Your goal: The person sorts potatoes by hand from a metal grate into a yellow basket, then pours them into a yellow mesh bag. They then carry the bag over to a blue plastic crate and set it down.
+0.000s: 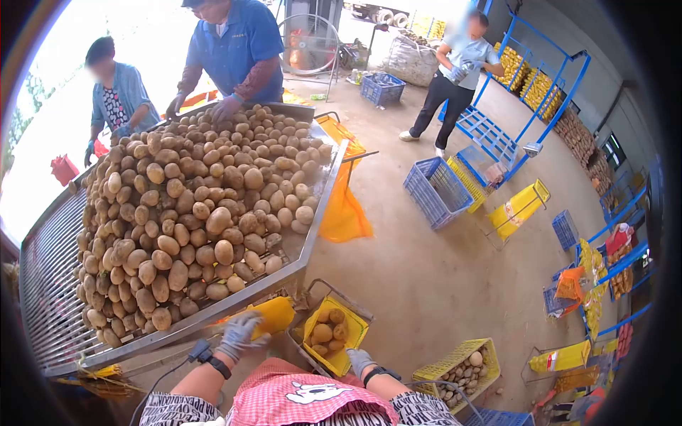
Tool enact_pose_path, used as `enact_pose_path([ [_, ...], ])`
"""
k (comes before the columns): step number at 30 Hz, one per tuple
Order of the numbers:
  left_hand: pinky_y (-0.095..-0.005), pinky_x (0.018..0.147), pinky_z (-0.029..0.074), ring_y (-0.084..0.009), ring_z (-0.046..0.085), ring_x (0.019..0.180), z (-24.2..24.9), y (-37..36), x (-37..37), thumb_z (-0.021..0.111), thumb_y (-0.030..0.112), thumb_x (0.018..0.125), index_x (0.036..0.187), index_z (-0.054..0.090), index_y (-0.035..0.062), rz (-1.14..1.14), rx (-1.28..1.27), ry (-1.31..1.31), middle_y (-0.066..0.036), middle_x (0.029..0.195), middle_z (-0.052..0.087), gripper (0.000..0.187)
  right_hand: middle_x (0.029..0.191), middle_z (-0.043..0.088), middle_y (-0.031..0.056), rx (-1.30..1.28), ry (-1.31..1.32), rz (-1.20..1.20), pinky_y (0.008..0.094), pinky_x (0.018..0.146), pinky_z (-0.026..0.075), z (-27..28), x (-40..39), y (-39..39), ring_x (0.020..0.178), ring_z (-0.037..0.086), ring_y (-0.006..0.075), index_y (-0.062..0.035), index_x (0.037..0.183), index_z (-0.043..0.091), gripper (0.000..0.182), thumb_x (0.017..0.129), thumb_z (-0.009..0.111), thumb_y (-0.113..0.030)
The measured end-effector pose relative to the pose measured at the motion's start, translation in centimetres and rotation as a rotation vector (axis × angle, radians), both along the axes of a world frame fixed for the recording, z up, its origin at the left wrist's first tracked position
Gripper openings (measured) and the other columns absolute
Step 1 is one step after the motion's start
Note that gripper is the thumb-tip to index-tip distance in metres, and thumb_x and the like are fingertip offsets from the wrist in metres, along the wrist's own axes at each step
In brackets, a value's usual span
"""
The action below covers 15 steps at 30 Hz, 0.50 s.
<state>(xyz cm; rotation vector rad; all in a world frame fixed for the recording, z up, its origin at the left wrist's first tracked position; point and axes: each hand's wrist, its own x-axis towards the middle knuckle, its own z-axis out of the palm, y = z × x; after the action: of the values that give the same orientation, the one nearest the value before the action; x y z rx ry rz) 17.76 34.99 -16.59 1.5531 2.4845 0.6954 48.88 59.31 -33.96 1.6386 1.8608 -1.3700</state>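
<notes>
My left hand [241, 335], in a grey glove, is beside the sorting table's near edge, fingers stretched apart. Right by its fingertips is a yellow, rounded, bag-like piece [274, 316]. A yellow bag [359, 328] hangs spread in a metal frame below the table, with several potatoes [327, 332] inside. At the bag's near right rim my right hand [361, 361], also gloved, has its fingers closed on the edge. Ahead on the metal sorting table [323, 220] lies a large heap of potatoes [181, 220].
Two people [238, 53] [117, 99] work across the table; another [458, 71] stands beyond. A yellow crate [419, 373] holding potatoes is at my right. Blue crates [433, 192], a blue trolley [490, 131] and a framed yellow bag [515, 213] stand on the floor.
</notes>
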Motion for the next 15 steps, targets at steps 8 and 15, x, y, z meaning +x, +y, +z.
enact_pose_path([
  [8, -0.0468, 0.107, 0.039, -0.0357, 0.049, 0.127, -13.3, 3.3, 0.8, 0.074, 0.060, 0.072, 0.125, 0.058, 0.0131, -0.360, -0.356, -0.375, -0.016, 0.132, 0.055, 0.073, 0.112, 0.068, 0.0238, 0.109, 0.049, -0.536, 0.0418, 0.090, 0.050, 1.0, -2.9, -2.7, 0.106, 0.066, 0.0374, 0.0025, 0.116, 0.057, 0.058, 0.079, 0.076, -0.038],
  [15, -0.0405, 0.095, 0.047, -0.0322, 0.058, 0.111, -15.2, 6.8, 0.3, 0.080, 0.047, 0.070, 0.090, 0.067, 0.0100, -0.410, -0.016, -0.537, -0.010, 0.112, 0.062, 0.045, 0.114, 0.067, 0.0261, 0.112, -0.135, -0.465, 0.0453, 0.093, 0.049, -0.3, -2.9, -2.1, 0.110, 0.063, 0.0410, 0.0002, 0.116, 0.061, 0.052, 0.082, 0.068, -0.039],
])
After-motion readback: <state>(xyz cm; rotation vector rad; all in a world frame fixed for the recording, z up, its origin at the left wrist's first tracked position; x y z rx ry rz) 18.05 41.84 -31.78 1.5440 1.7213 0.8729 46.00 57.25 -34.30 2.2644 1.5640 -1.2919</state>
